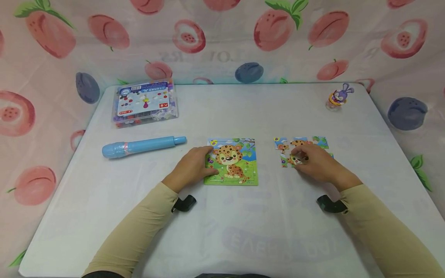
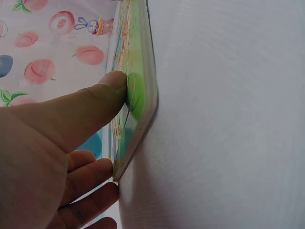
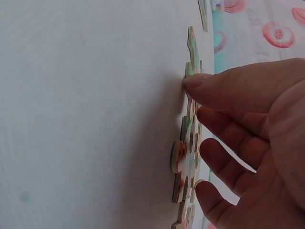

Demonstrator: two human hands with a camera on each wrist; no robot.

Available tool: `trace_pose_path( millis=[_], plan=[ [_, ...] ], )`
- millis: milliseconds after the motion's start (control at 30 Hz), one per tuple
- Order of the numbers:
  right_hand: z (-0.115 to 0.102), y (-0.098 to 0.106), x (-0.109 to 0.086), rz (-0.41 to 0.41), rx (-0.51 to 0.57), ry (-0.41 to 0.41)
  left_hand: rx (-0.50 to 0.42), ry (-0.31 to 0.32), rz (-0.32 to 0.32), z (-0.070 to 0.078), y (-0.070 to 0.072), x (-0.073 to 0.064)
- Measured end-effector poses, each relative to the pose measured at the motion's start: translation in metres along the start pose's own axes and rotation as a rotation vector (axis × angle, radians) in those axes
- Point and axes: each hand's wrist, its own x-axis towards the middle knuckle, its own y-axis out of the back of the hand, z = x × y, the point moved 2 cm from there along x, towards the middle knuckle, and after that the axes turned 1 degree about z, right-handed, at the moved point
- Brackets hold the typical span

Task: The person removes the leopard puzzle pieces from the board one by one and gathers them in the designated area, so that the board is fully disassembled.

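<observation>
A square leopard puzzle board [image 1: 231, 162] lies flat on the table before me. My left hand [image 1: 192, 166] rests along its left side, thumb on the printed top and the other fingers by the far corner. In the left wrist view the thumb [image 2: 114, 88] touches the board's green surface [image 2: 136, 98]. To the right, my right hand [image 1: 320, 162] reaches over several loose puzzle pieces [image 1: 320, 142]. Its thumb and index finger pinch a puzzle piece [image 1: 295, 159] showing part of a leopard face, low among the others. The right thumb [image 3: 198, 82] is at the pieces' near edge.
A light-blue tube-like wand [image 1: 146, 146] lies left of the board. Behind it is a clear plastic box [image 1: 144, 102] with a blue label and small coloured parts inside. A small purple rabbit-eared figure [image 1: 338, 96] stands at the back right of the white-covered table [image 1: 243, 220].
</observation>
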Motion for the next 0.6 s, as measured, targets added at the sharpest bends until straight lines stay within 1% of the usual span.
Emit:
trace_pose_path(
  millis=[200, 400, 600],
  plan=[
    [0.002, 0.0, 0.001, -0.008, -0.003, -0.003, -0.001, 0.007, 0.0, 0.0, 0.0, 0.0],
    [0.001, 0.002, 0.001, 0.003, -0.026, -0.001, -0.002, 0.013, -0.006, 0.001, 0.0, 0.0],
    [-0.001, 0.011, -0.001, 0.03, -0.024, -0.039, 0.004, 0.014, 0.0, 0.001, 0.0, 0.0]
  ],
)
